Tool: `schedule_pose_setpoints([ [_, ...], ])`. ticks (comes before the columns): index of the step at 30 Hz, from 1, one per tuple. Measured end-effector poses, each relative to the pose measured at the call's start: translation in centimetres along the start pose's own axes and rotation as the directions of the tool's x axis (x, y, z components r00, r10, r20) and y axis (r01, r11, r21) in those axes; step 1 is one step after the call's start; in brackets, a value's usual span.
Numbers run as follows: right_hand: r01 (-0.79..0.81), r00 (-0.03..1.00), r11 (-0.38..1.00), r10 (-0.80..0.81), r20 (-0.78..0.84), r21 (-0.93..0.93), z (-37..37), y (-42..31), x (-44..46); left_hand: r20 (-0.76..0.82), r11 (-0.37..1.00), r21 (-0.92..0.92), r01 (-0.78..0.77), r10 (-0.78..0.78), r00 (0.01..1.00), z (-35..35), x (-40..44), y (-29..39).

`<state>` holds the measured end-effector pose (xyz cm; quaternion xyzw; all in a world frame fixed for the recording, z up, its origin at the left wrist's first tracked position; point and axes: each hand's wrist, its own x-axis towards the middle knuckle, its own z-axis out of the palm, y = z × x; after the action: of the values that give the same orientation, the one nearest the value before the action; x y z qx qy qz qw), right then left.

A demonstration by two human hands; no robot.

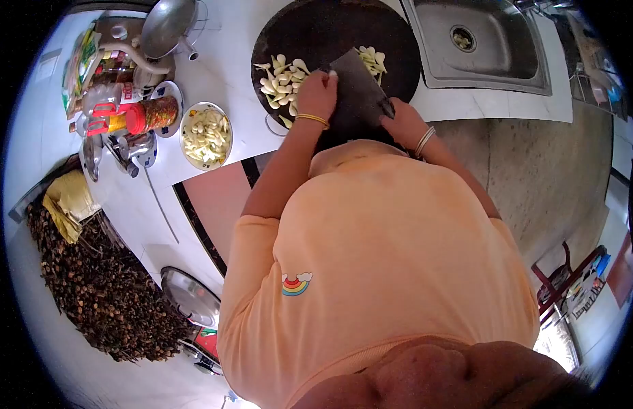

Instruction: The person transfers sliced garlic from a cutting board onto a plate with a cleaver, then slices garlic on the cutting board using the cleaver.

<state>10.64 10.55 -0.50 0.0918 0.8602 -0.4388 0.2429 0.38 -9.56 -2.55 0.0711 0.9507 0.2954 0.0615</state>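
Spreading widest, a dark round board (310, 27) lies under a slanted cleaver (361, 85); garlic cloves (281, 85) heap along the board's left edge; the right hand (403, 124) grips the cleaver's handle (387, 108) by the near right edge; the left hand (318, 97) curls beside the blade (349, 70), what it holds too hidden to tell; a smaller garlic cluster (375, 60) sits toward the right edge.

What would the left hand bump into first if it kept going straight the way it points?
Most likely the knife: its blade lies just ahead of the left hand's fingertips. Beyond that is bare chopping board. Whether fingers and blade already touch, I can't tell from above.
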Motion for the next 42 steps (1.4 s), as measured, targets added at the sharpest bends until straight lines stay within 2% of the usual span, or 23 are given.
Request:
schedule_pose_setpoints([
  [1, 0.037, 0.994, 0.997, -0.043, -0.098, -0.061, 0.3, 0.2, 0.2, 0.111, 0.990, -0.072, 0.123, -0.114, 0.987, 0.9, -0.5, -0.1],
  [7, 0.008, 0.997, 0.997, -0.014, -0.079, -0.072, 0.4, -0.9, -0.1, 0.262, 0.994, -0.046, 0.100, -0.085, 0.961, 2.7, -0.7, -1.4],
  [13, -0.001, 0.999, 0.996, -0.003, -0.050, -0.090, -0.8, -0.5, -1.0, 0.313, 0.996, -0.044, 0.072, -0.055, 0.948, 2.0, -0.4, -1.3],
  [14, -0.001, 0.999, 0.996, -0.003, -0.044, -0.093, -0.9, -0.2, -1.0, 0.313, 0.996, -0.046, 0.079, -0.061, 0.948, 1.6, -0.2, -1.2],
  [16, 0.024, 1.000, 0.999, -0.024, -0.012, -0.048, -1.2, 0.1, -1.0, 0.442, 0.975, -0.128, 0.181, -0.108, 0.890, 0.8, 0.2, -0.8],
  [20, -0.042, 0.999, 0.999, 0.042, 0.032, -0.013, -1.5, -0.8, -0.8, 0.475, 0.963, -0.166, 0.212, -0.111, 0.873, 1.2, 0.5, -1.4],
  [22, 0.046, 0.999, 0.991, -0.049, -0.021, -0.123, -0.7, -1.0, 0.0, 0.461, 0.972, -0.143, 0.187, -0.102, 0.882, 1.5, 0.4, -1.3],
  [26, 0.011, 0.998, 0.996, -0.016, -0.066, -0.086, 0.4, -0.4, 0.4, 0.423, 0.993, -0.070, 0.090, -0.052, 0.905, 1.2, 0.5, -0.9],
  [28, -0.013, 0.997, 0.999, 0.009, -0.073, -0.050, 0.6, -0.5, 0.1, 0.497, 0.972, -0.113, 0.204, -0.122, 0.859, 0.9, 0.7, -0.7],
  [32, 0.055, 0.985, 0.998, -0.058, -0.162, -0.023, 0.3, -0.2, -0.3, 0.503, 0.968, -0.126, 0.216, -0.125, 0.855, 0.9, 0.8, -0.9],
  [34, -0.025, 0.999, 1.000, 0.024, -0.043, -0.006, -0.9, -1.0, -0.9, 0.506, 0.952, -0.169, 0.254, -0.138, 0.851, 0.9, 0.6, -0.8],
  [35, -0.029, 0.999, 1.000, 0.029, -0.046, -0.005, -1.0, -0.5, -0.9, 0.510, 0.953, -0.170, 0.252, -0.134, 0.850, 1.0, 0.5, -0.8],
  [37, 0.102, 0.993, 0.995, -0.102, -0.055, -0.007, -1.2, -0.2, -0.3, 0.504, 0.957, -0.158, 0.243, -0.134, 0.853, 0.1, 0.4, -0.3],
  [38, 0.104, 0.993, 0.995, -0.104, -0.050, -0.008, -1.4, -0.1, -0.3, 0.502, 0.956, -0.158, 0.248, -0.139, 0.853, 0.1, 0.4, -0.4],
  [40, -0.081, 0.992, 0.988, 0.067, 0.105, 0.131, -2.7, -1.5, -0.5, 0.507, 0.970, -0.176, 0.167, -0.056, 0.860, 0.0, 0.5, -0.7],
  [42, -0.094, 0.990, 0.982, 0.075, 0.118, 0.161, -2.7, -1.4, -0.3, 0.507, 0.966, -0.171, 0.192, -0.080, 0.858, 0.2, 0.4, -0.6],
])
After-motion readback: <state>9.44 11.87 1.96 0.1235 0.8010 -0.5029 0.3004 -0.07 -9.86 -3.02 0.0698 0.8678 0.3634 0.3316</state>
